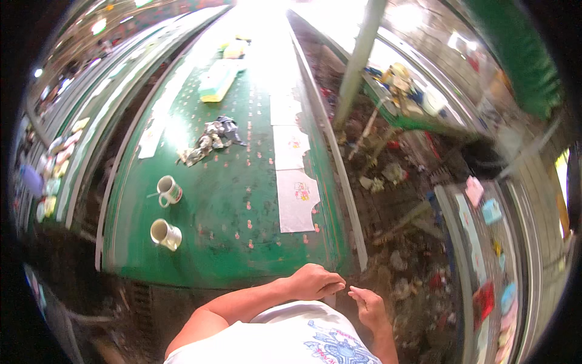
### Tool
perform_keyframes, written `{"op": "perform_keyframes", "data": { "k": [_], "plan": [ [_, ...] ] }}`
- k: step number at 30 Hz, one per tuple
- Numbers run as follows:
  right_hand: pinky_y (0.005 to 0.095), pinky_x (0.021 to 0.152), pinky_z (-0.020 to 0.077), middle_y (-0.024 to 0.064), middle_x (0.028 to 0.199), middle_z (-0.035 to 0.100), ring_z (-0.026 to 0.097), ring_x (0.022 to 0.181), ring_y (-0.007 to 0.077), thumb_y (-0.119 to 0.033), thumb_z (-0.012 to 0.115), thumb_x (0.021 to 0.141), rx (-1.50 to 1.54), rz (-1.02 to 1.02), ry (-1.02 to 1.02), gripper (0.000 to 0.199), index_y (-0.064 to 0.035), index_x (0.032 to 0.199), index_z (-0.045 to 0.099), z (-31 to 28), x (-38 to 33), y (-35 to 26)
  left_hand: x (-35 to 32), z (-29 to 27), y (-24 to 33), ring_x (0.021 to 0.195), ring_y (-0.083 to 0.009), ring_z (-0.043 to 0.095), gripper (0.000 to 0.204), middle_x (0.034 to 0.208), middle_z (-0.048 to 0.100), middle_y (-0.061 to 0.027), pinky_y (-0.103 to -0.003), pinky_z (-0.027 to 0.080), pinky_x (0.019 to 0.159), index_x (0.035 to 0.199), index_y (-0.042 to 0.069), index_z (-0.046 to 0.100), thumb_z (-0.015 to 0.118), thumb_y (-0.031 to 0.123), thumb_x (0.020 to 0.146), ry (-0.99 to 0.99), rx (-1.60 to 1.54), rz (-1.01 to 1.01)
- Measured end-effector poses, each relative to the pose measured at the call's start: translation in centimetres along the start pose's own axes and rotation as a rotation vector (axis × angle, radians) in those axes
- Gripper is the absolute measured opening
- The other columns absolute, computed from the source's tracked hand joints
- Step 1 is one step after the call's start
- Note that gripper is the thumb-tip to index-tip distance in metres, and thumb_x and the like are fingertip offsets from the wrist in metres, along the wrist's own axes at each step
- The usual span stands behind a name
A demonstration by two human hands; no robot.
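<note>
Beyond the left hand point(314, 283), fingers curled, and the right hand point(370, 309), fingers narrowly parted, any small hold untellable, lie near panel point(292, 212) and next panel point(287, 155), both seemingly printed already, on the green table point(200, 261), remaining work unclear, mugs point(172, 236) farther left.
</note>
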State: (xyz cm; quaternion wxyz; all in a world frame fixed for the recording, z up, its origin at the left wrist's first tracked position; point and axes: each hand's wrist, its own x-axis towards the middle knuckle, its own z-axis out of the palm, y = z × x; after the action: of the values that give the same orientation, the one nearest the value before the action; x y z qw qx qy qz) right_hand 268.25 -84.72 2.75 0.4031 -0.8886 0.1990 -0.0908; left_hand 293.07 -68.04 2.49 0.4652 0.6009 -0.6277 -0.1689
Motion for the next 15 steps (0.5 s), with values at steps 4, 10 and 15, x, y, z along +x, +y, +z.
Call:
{"op": "perform_keyframes", "data": {
  "k": [4,10,15],
  "plan": [
    [0.0461,0.098,0.0629,0.0177,0.119,0.085,0.081,0.111,0.0369,-0.014,0.073,0.108,-0.032,-0.154,-0.152,0.029,-0.0024,0.133,0.080,-5.2,5.9,5.4,4.4,3.1,0.0,0.070,-0.0348,0.075,0.016,0.086,0.082,-0.0113,-0.047,0.059,0.069,0.115,0.014,0.086,0.084,0.025,0.103,0.205,0.137,-0.027],
    [0.0400,0.096,0.0646,0.0166,0.117,0.087,0.085,0.109,0.0274,-0.013,0.073,0.110,0.102,-0.123,-0.243,0.030,-0.0002,0.137,0.080,-10.7,11.2,10.9,4.9,7.5,2.0,0.074,-0.0332,0.079,0.020,0.087,0.082,-0.0093,-0.043,0.062,0.073,0.121,0.014,0.083,0.084,0.017,0.101,0.286,0.310,-0.154],
    [0.0358,0.095,0.0645,0.0168,0.117,0.088,0.084,0.109,0.0215,-0.014,0.072,0.112,0.244,-0.127,-0.397,0.032,0.0026,0.140,0.078,-7.3,15.4,15.3,0.4,7.3,5.4,0.072,-0.0332,0.077,0.022,0.087,0.083,-0.0091,-0.044,0.060,0.071,0.120,0.014,0.085,0.084,0.014,0.099,0.447,0.523,-0.364]
  ]
}}
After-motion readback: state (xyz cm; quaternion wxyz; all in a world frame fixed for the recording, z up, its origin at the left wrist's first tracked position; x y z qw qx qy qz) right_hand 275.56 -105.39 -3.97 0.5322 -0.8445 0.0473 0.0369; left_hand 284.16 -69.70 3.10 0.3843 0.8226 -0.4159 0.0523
